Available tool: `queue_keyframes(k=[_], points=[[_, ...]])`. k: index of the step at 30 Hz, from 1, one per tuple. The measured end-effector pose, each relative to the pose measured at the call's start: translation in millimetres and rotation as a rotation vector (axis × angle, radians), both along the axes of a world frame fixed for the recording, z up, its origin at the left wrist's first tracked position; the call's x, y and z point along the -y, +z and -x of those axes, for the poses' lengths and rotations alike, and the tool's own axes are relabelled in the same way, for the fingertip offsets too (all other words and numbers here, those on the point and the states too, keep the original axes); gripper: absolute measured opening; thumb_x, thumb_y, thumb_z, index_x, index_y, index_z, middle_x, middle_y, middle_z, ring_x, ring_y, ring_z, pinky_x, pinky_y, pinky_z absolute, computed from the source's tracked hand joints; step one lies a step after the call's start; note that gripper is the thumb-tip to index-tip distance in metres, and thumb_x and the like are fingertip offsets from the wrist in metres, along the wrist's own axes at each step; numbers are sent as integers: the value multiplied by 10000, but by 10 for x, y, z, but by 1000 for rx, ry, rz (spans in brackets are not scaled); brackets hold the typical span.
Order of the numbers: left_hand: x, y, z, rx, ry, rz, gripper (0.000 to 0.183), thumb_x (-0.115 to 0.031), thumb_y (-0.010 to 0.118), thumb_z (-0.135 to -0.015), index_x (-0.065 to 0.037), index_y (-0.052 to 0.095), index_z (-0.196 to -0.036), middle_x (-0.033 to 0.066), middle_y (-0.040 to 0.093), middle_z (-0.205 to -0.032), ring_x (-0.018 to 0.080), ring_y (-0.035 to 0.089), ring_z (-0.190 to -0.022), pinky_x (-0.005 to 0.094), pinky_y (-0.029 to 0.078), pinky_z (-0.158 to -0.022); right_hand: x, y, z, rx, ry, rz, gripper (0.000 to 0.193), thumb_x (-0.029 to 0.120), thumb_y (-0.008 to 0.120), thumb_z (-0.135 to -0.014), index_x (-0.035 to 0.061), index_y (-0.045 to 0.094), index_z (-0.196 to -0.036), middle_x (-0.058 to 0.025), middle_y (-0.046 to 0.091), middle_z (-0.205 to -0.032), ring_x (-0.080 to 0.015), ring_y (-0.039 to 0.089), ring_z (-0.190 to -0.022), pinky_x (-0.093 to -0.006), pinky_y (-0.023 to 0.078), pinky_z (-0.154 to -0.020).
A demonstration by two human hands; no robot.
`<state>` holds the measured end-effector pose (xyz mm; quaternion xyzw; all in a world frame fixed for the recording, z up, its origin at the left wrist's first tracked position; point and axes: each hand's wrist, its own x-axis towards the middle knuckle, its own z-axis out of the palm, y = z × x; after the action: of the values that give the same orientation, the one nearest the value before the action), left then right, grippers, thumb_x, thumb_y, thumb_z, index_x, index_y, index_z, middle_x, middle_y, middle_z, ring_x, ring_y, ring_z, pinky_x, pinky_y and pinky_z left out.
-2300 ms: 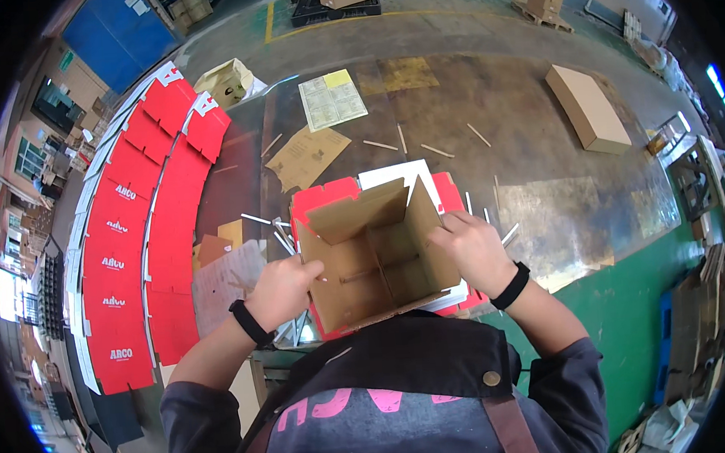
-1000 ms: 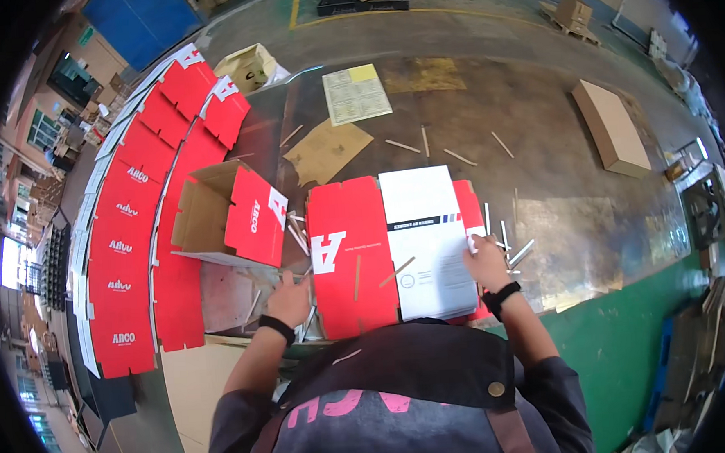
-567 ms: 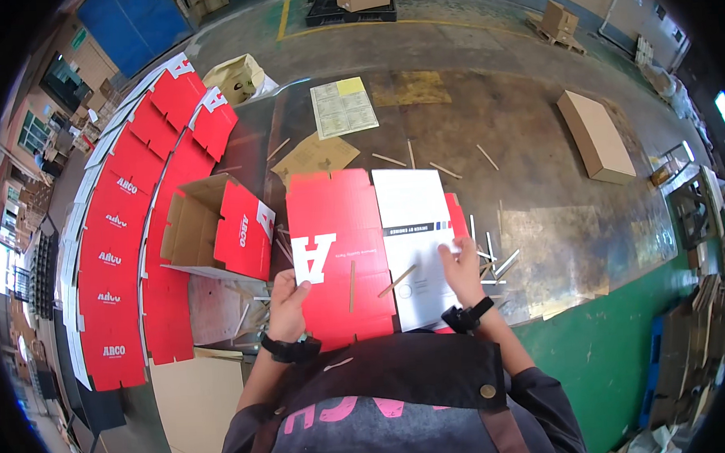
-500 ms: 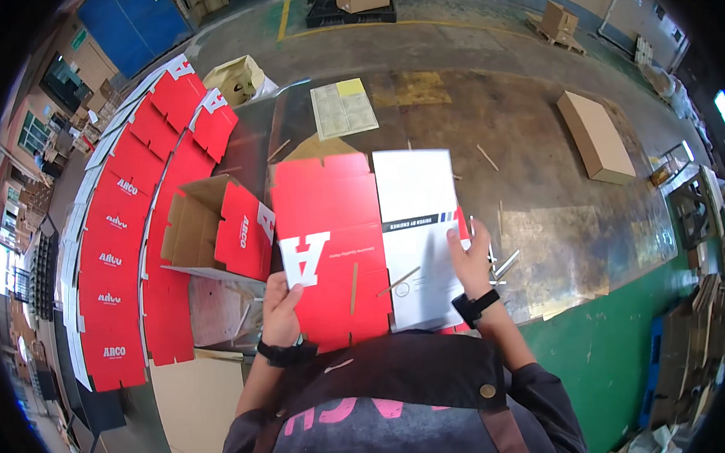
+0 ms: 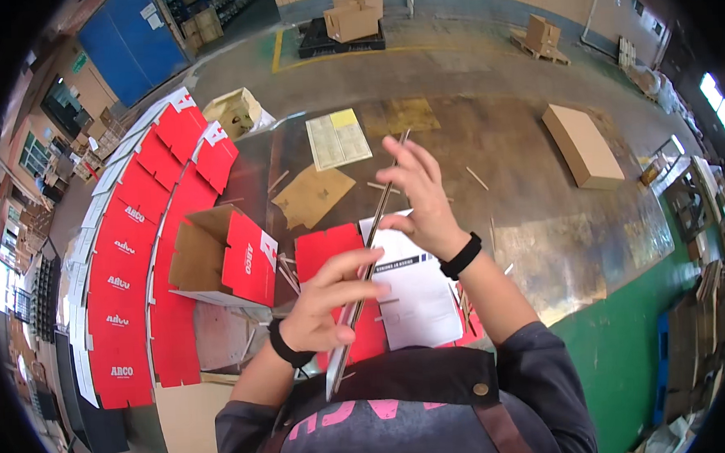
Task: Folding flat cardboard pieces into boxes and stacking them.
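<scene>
Between my hands a thin flat carton blank (image 5: pixel 377 234) stands nearly edge-on, slanting from upper right to lower left; its broad faces hardly show. My left hand (image 5: pixel 318 311) is at its lower left side, fingers across the edge and thumb lower down. Higher up on the opposite side, my right hand (image 5: pixel 421 203) holds it with bent fingers near the top end. Beneath lies another flat carton, with a red panel (image 5: pixel 322 247) and a white panel (image 5: pixel 420 305), partly hidden by my hands. Left of it stands an open red box (image 5: pixel 247 253) with a brown inside.
Long rows of red cartons (image 5: pixel 121 321) curve along the left. A brown cardboard piece (image 5: pixel 313 195) and a printed sheet (image 5: pixel 337 142) lie ahead on the table. A closed brown box (image 5: pixel 584 145) is at the right. Thin cardboard strips (image 5: pixel 477 178) are scattered about.
A flat carton blank has been lifted off the table and turned edge-on between my hands. My right hand has moved up and left, my left hand slightly right. The brown cardboard piece is now uncovered.
</scene>
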<state>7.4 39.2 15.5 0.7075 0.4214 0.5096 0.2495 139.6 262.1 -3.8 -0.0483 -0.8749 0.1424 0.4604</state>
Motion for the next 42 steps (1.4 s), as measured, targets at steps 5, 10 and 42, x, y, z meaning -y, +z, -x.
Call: queue_keyframes(k=[5,10,42], points=[[203,22,69,312,103,-199,304,-331,581,-920,-48,637,-823,177,590,-1102,297,591,-1035,451,449,-961,246,373,211,-2,-80,-166,663,684,640,-685,129,616,-1048,-77,573,-1245,-360,418,-1298,-530,314,-1083],[320,161,154,161,-41,7,316,-270,505,-998,0,667,-1011,170,619,-1167,301,573,-1127,449,420,-1033,360,435,-17,167,167,-48,550,405,757,-763,166,645,-1245,-152,499,-1393,-406,417,-1336,-549,339,-1098],[844,71,-175,-160,884,178,193,-133,567,-992,-3,532,-1129,98,590,-772,210,609,-641,297,465,-593,882,-33,-1002,356,-223,701,259,114,624,-931,55,504,-1154,-152,607,-641,-302,623,-568,-413,493,-571]])
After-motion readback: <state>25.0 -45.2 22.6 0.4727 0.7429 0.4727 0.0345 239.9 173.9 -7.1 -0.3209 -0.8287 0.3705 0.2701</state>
